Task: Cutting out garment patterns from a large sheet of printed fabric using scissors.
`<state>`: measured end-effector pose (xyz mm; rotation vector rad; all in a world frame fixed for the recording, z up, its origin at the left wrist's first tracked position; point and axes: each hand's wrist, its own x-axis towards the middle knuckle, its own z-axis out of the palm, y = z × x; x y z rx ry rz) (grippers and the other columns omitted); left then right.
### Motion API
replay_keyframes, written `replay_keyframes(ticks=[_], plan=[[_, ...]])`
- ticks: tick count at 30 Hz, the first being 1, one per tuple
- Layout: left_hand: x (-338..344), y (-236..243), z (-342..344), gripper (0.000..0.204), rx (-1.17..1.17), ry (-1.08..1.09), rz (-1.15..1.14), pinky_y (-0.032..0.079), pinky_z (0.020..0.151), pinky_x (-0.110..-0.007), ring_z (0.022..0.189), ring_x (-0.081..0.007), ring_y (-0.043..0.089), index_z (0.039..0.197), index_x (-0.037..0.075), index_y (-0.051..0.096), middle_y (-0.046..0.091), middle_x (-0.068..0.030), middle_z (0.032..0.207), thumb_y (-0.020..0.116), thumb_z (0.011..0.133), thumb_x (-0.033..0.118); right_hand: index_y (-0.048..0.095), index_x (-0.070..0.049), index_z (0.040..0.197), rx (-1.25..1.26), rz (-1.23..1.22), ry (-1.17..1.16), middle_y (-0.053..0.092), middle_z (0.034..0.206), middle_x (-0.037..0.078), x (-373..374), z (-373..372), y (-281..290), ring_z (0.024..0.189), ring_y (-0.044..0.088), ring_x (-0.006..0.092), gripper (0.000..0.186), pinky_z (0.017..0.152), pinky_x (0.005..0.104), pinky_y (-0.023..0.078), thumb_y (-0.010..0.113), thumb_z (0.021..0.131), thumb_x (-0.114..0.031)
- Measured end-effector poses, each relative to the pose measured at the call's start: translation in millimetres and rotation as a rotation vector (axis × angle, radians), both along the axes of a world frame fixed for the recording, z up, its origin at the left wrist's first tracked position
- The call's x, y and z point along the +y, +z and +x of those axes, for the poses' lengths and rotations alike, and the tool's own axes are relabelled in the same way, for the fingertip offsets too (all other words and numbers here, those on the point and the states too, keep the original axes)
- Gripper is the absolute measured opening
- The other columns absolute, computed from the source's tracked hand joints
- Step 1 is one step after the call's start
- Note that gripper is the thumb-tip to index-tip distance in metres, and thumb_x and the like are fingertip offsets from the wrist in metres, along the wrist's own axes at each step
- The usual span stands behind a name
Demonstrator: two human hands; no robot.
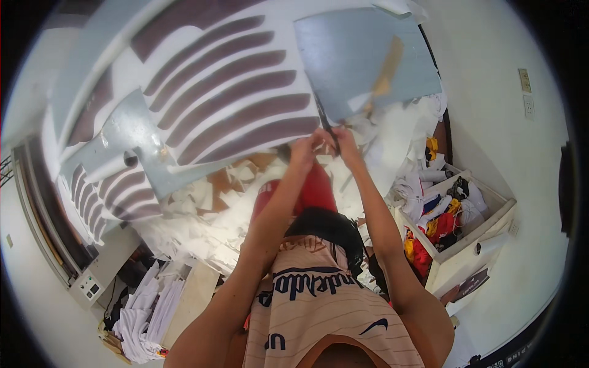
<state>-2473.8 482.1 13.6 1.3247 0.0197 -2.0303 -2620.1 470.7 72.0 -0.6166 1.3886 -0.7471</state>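
Note:
A large white sheet printed with curved maroon strips (236, 104) lies on the grey-blue tabletop (362, 43). My left hand (305, 147) pinches the sheet near its lower right corner. My right hand (345, 147) grips black-bladed scissors (324, 115), their blades pointing away from me along the sheet's right edge. Smaller printed pieces (126, 190) with maroon stripes hang at the table's left. A tan strip (388, 64) lies on the tabletop to the right of the scissors.
White paper scraps (208, 242) cover much of the floor below. A wooden bin (502, 205) of colourful fabric stands at the right by the wall. A long machine (89, 282) with a control panel is at the left, near piled white fabric (141, 313).

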Motion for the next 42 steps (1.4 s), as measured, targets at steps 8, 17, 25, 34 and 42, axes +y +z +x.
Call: replay_keyframes(ticks=[8,17,25,34,42], plan=[[-7.2,2.3,4.6,0.015,-0.021,-0.009,0.049,0.046,0.08,-0.031,0.088,-0.0107,0.061,0.102,0.015,0.067,0.066,0.003,0.091,0.071,0.095,0.028,0.058,-0.008,0.066,0.032,0.109,0.064,0.05,0.05,-0.002,-73.0,19.4,-2.3,0.038,0.046,0.0083,0.045,0.039,0.0246,0.035,0.082,0.083,-0.042],[-26.0,15.2,-1.3,0.021,-0.024,0.029,0.072,0.048,0.083,-0.032,0.093,-0.0132,0.062,0.1,0.013,0.066,0.066,0.001,0.095,0.076,0.091,0.03,0.057,-0.01,0.064,-0.044,0.067,0.077,0.05,0.049,-0.001,-126.9,24.0,-12.6,0.038,0.047,0.0088,0.051,0.04,0.0254,0.038,0.084,0.078,-0.051],[-15.9,9.3,14.6,0.022,-0.014,0.019,0.071,0.047,0.085,-0.031,0.094,-0.0135,0.063,0.101,0.014,0.067,0.067,0.0009,0.095,0.076,0.091,0.03,0.056,-0.009,0.063,0.051,0.082,0.097,0.05,0.049,-0.001,-127.4,36.3,-5.7,0.038,0.046,0.0094,0.05,0.039,0.0256,0.037,0.083,0.08,-0.048],[-18.2,13.7,17.5,0.023,-0.054,-0.025,0.092,0.048,0.086,-0.031,0.098,-0.0142,0.065,0.102,0.012,0.067,0.068,-0.0005,0.097,0.076,0.091,0.03,0.05,-0.014,0.06,0.075,0.057,0.148,0.048,0.05,-0.002,-208.8,55.7,5.9,0.041,0.046,0.0093,0.05,0.042,0.026,0.036,0.078,0.086,-0.047],[-54.7,85.3,13.0,0.028,-0.066,-0.429,0.159,0.052,0.077,-0.031,0.088,-0.014,0.067,0.099,0.007,0.07,0.071,-0.0043,0.093,0.073,0.093,0.034,0.049,-0.013,0.059,0.135,-0.07,0.299,0.048,0.052,-0.001,-273.0,15.5,-1.4,0.042,0.046,0.0099,0.054,0.044,0.0273,0.032,0.074,0.088,-0.052]])
